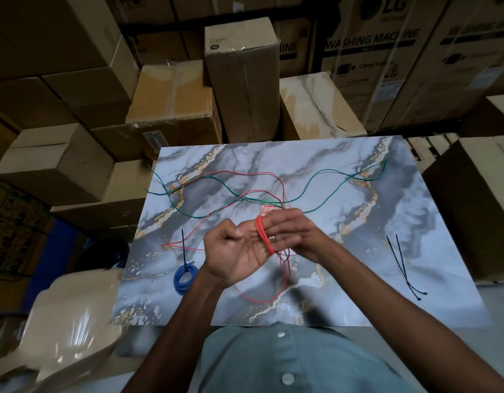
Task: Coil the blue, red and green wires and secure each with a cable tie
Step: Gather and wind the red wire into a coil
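Note:
Several turns of the red wire [264,236] are wound round the straight fingers of my right hand [294,235] above the middle of the marble board [415,211]. My left hand [235,252] lies palm up beside it, its fingers curled and pinching the red wire by the coil. Loose red wire trails away to the left and loops below the hands. The green wire [318,177] lies uncoiled in waves across the far half of the board. The blue wire [184,276] is a small coil at the near left, with a black cable tie [183,245] on it.
Two black cable ties [401,263] lie crossed on the right of the board. A red label [269,208] shows just beyond the hands. Cardboard boxes [242,80] stack closely behind and to both sides. A beige plastic chair [72,316] stands at the near left.

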`<state>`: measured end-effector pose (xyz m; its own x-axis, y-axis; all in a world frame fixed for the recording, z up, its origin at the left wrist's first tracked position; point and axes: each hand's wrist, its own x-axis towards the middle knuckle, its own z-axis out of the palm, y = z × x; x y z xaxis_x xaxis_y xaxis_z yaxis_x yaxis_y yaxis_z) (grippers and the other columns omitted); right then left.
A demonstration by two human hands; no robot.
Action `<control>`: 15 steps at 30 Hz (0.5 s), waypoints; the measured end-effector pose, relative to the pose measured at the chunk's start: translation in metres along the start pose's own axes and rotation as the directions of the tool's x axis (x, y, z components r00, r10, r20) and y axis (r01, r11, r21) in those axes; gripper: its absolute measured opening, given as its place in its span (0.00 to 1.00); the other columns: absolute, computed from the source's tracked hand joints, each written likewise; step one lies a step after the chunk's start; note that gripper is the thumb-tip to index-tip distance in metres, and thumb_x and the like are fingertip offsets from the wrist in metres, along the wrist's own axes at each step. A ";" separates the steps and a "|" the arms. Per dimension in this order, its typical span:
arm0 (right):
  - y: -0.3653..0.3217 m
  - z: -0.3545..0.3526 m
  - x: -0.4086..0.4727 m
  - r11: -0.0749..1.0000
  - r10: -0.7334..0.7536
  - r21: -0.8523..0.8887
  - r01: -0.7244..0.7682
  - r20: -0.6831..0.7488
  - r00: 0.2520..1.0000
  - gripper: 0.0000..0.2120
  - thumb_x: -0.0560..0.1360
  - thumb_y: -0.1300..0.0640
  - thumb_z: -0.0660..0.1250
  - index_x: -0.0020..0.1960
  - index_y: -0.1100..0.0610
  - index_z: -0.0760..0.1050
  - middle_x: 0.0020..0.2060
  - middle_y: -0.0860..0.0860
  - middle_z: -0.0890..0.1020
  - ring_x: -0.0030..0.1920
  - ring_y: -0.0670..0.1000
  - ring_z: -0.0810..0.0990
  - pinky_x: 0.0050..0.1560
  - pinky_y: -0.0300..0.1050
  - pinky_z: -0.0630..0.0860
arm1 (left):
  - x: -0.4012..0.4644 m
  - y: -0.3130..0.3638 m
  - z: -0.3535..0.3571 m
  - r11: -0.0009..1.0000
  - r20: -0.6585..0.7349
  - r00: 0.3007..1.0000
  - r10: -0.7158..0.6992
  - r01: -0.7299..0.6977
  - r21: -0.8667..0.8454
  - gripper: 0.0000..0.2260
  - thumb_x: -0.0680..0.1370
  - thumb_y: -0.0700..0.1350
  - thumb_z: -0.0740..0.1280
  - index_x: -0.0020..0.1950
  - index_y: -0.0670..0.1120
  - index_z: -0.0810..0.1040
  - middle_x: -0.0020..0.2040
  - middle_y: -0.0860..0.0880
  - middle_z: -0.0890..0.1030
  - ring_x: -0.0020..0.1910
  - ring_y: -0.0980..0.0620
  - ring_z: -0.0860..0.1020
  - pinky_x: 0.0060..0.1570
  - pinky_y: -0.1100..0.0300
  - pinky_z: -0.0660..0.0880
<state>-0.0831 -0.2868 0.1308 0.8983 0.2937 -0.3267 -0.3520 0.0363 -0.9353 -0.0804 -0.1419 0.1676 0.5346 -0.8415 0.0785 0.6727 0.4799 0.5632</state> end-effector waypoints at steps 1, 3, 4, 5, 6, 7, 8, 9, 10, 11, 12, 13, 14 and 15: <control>0.006 0.013 -0.004 0.994 0.110 0.024 -0.108 -0.156 0.982 0.19 0.78 0.77 0.54 0.52 0.60 0.78 0.52 0.63 0.84 0.42 0.42 0.85 0.45 0.33 0.81 | 0.000 0.002 0.001 0.999 -0.014 0.999 0.033 -0.033 0.005 0.39 0.65 0.43 0.43 0.75 0.26 0.57 0.72 0.27 0.66 0.73 0.33 0.66 0.75 0.45 0.61; 0.024 0.021 -0.004 0.992 0.117 -0.018 -0.128 -0.309 0.944 0.18 0.77 0.71 0.53 0.54 0.54 0.76 0.46 0.52 0.85 0.42 0.48 0.80 0.37 0.33 0.78 | -0.001 0.002 0.002 0.997 -0.048 0.997 0.064 -0.062 0.042 0.38 0.65 0.40 0.43 0.75 0.27 0.56 0.73 0.26 0.63 0.75 0.32 0.63 0.77 0.46 0.59; 0.026 0.018 0.000 0.999 0.034 0.006 -0.034 -0.241 0.970 0.15 0.78 0.68 0.54 0.50 0.54 0.75 0.40 0.49 0.82 0.38 0.47 0.74 0.32 0.33 0.72 | -0.001 0.001 0.002 0.996 -0.065 0.996 0.065 -0.060 0.072 0.38 0.65 0.39 0.43 0.75 0.27 0.56 0.73 0.26 0.62 0.75 0.31 0.61 0.77 0.45 0.57; 0.021 0.014 -0.001 0.994 0.060 0.104 -0.039 -0.202 0.978 0.11 0.77 0.66 0.56 0.46 0.54 0.75 0.36 0.49 0.78 0.34 0.46 0.70 0.30 0.33 0.68 | -0.001 -0.001 0.002 0.993 -0.077 0.995 0.064 -0.056 0.103 0.38 0.65 0.39 0.43 0.75 0.27 0.56 0.74 0.26 0.61 0.76 0.31 0.60 0.78 0.45 0.56; 0.021 0.005 -0.005 0.982 0.064 0.188 -0.032 -0.169 0.984 0.08 0.76 0.63 0.58 0.43 0.54 0.74 0.32 0.48 0.75 0.31 0.44 0.67 0.29 0.34 0.65 | -0.001 -0.002 0.002 0.991 -0.080 0.995 0.065 -0.055 0.123 0.38 0.65 0.39 0.42 0.75 0.27 0.56 0.74 0.26 0.61 0.76 0.31 0.60 0.78 0.45 0.56; 0.020 -0.009 -0.013 0.977 0.062 0.213 -0.030 -0.147 0.987 0.08 0.76 0.61 0.60 0.40 0.54 0.74 0.29 0.47 0.72 0.28 0.43 0.64 0.29 0.34 0.63 | -0.002 -0.001 0.002 0.989 -0.082 0.994 0.067 -0.055 0.136 0.38 0.65 0.39 0.42 0.76 0.27 0.56 0.74 0.26 0.61 0.76 0.31 0.60 0.78 0.45 0.55; 0.023 -0.006 -0.011 0.974 0.043 0.225 -0.016 -0.116 0.992 0.11 0.79 0.61 0.62 0.38 0.53 0.73 0.27 0.46 0.70 0.27 0.43 0.62 0.29 0.34 0.61 | -0.002 0.001 0.003 0.987 -0.084 0.994 0.073 -0.060 0.152 0.38 0.65 0.39 0.42 0.76 0.28 0.56 0.74 0.26 0.61 0.76 0.32 0.60 0.78 0.45 0.55; 0.026 -0.008 -0.013 0.977 0.024 0.211 -0.007 -0.077 0.997 0.16 0.82 0.61 0.62 0.36 0.53 0.75 0.26 0.46 0.70 0.26 0.43 0.61 0.29 0.35 0.59 | -0.002 0.004 0.003 0.983 -0.086 0.993 0.083 -0.067 0.171 0.39 0.65 0.39 0.42 0.76 0.28 0.55 0.74 0.26 0.61 0.76 0.32 0.60 0.78 0.46 0.56; 0.025 -0.004 -0.015 0.980 0.013 0.199 -0.004 -0.044 0.999 0.20 0.85 0.60 0.61 0.34 0.52 0.77 0.26 0.46 0.71 0.26 0.43 0.61 0.30 0.36 0.59 | -0.002 0.007 0.004 0.980 -0.091 0.991 0.098 -0.079 0.185 0.39 0.65 0.40 0.42 0.76 0.28 0.54 0.75 0.26 0.60 0.76 0.32 0.60 0.78 0.46 0.57; 0.028 -0.002 -0.017 0.981 0.014 0.194 -0.008 -0.029 0.999 0.21 0.85 0.57 0.61 0.35 0.52 0.80 0.27 0.47 0.72 0.26 0.44 0.62 0.31 0.37 0.60 | -0.002 0.011 0.004 0.978 -0.095 0.989 0.112 -0.093 0.184 0.39 0.65 0.40 0.42 0.77 0.29 0.54 0.75 0.26 0.59 0.77 0.32 0.59 0.78 0.46 0.57; 0.031 -0.003 -0.019 0.981 0.023 0.194 -0.017 -0.029 0.999 0.18 0.84 0.54 0.63 0.37 0.53 0.83 0.28 0.49 0.72 0.27 0.45 0.62 0.32 0.38 0.60 | -0.002 0.015 0.005 0.980 -0.097 0.988 0.122 -0.104 0.171 0.39 0.66 0.41 0.41 0.77 0.29 0.53 0.75 0.27 0.59 0.77 0.32 0.59 0.78 0.46 0.56; 0.030 -0.005 -0.023 0.980 0.024 0.198 -0.019 -0.024 0.999 0.15 0.82 0.50 0.65 0.41 0.54 0.84 0.29 0.50 0.71 0.28 0.46 0.63 0.32 0.38 0.61 | -0.002 0.018 0.006 0.980 -0.100 0.987 0.129 -0.112 0.162 0.39 0.67 0.42 0.41 0.77 0.29 0.52 0.76 0.27 0.58 0.77 0.32 0.58 0.78 0.46 0.55; 0.027 -0.007 -0.027 0.982 0.021 0.186 -0.015 -0.027 0.999 0.15 0.81 0.48 0.66 0.44 0.56 0.84 0.30 0.50 0.72 0.28 0.47 0.63 0.32 0.38 0.63 | -0.002 0.021 0.006 0.980 -0.107 0.985 0.137 -0.119 0.162 0.38 0.69 0.44 0.40 0.78 0.30 0.52 0.76 0.28 0.57 0.78 0.33 0.57 0.78 0.46 0.54; 0.024 -0.005 -0.030 0.987 0.011 0.158 -0.006 -0.030 0.999 0.16 0.80 0.47 0.66 0.45 0.58 0.84 0.30 0.51 0.72 0.29 0.48 0.65 0.33 0.38 0.64 | -0.002 0.023 0.004 0.978 -0.123 0.982 0.145 -0.123 0.168 0.36 0.72 0.47 0.40 0.78 0.30 0.52 0.77 0.29 0.57 0.78 0.33 0.57 0.79 0.46 0.52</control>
<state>-0.1174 -0.2996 0.1176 0.9019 0.2653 -0.3408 -0.3946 0.1853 -0.9000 -0.0687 -0.1303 0.1837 0.6851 -0.7262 0.0578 0.5060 0.5314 0.6794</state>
